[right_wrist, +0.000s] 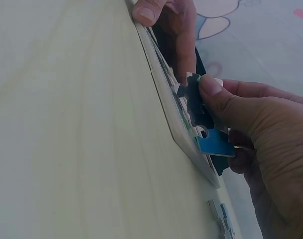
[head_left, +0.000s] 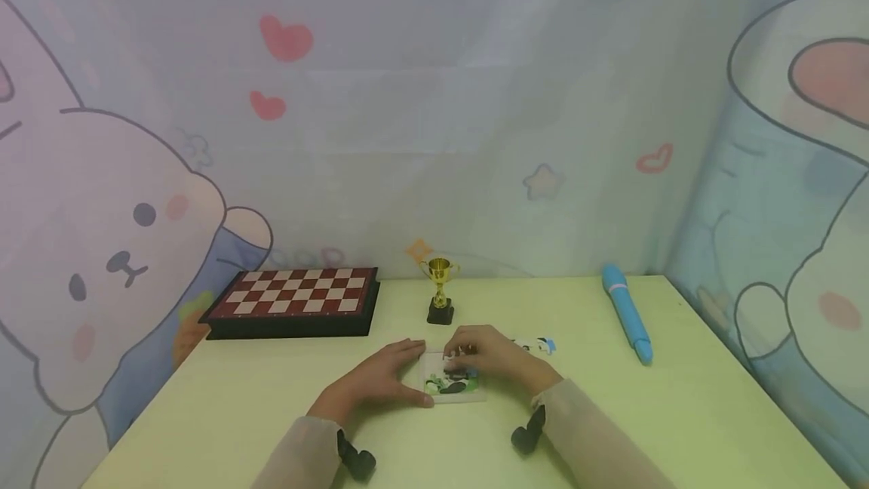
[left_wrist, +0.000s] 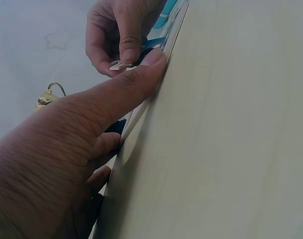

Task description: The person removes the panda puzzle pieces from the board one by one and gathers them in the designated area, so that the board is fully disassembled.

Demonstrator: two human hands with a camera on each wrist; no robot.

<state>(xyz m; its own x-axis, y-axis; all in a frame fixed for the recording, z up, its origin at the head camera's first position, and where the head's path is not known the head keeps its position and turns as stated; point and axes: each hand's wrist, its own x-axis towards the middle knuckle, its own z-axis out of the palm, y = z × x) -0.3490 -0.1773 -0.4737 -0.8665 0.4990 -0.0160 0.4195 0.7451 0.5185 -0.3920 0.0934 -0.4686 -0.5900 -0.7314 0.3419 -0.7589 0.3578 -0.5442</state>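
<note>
Head view: puzzle tray (head_left: pixel 453 383), before the trophy (head_left: pixel 440 291), partly filled. My left hand (head_left: pixel 380 379) steadies its edge; my right hand (head_left: pixel 492 357) pinches a puzzle piece (right_wrist: pixel 199 104) over it. Loose pieces (head_left: pixel 536 344) remain beside.

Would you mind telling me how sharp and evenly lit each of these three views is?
Head view: soft, even light, slightly hazy; the puzzle tray between the hands is small and blurry. Left wrist view: the left hand looms large and dim, tilted table. Right wrist view: the puzzle piece in the right hand is fairly sharp.
</note>
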